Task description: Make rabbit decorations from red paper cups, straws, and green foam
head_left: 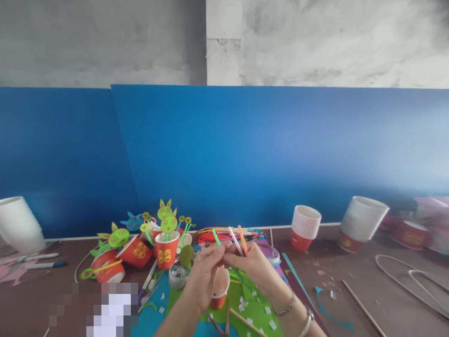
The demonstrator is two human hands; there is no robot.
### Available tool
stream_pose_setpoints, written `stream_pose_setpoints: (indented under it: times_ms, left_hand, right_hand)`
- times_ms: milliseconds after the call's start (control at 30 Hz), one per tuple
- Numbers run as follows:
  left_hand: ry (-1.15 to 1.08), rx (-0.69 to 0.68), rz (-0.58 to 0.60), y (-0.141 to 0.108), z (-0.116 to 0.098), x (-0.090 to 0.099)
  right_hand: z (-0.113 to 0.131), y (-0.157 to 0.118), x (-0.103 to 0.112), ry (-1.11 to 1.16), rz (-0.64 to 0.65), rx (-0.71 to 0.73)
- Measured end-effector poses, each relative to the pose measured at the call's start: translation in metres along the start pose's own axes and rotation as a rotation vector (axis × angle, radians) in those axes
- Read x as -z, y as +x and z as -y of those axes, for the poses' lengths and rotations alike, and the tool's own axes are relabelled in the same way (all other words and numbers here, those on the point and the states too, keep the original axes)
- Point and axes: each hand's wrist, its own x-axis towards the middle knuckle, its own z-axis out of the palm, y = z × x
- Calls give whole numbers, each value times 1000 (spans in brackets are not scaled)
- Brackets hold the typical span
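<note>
My left hand (206,267) and my right hand (249,265) meet above the mat, fingers pinched together. A green drinking straw (216,237) sticks up at my left fingertips. From my right hand rise a pale pink straw (235,240) and an orange straw (242,238). The lower parts of the straws are hidden by the fingers. Just under my hands stands a red paper cup (219,302), partly covered by the left hand. Scissors (227,323) lie in front of it, beside a thin wooden stick (247,322).
Left are decorated red cups (167,250) with green paper animal faces, and a tape roll (178,277). Green paper (257,306) with white scraps lies below. Stacked cups (306,224), a larger cup stack (363,220), a stick (361,306) and a cable (414,285) are at right. A blue panel (245,154) stands behind.
</note>
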Motion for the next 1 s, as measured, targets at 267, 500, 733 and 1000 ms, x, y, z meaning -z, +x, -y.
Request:
stream_pose_setpoints:
  times_ms: [267,500,733,1000]
  left_hand:
    - [14,-58,-20,1,-6,4]
    - [205,-160,25,1,-6,4]
    - [239,-181,-122,7,-6,16]
    - [304,-161,-100,3,-8,8]
  right_hand:
    - [6,-2,0,-97,-8,-26]
    - [-10,1,-2,-229,-69,10]
    - [-3,-1,1,-240,-49,32]
    - [-5,0,-1,-251,-88,30]
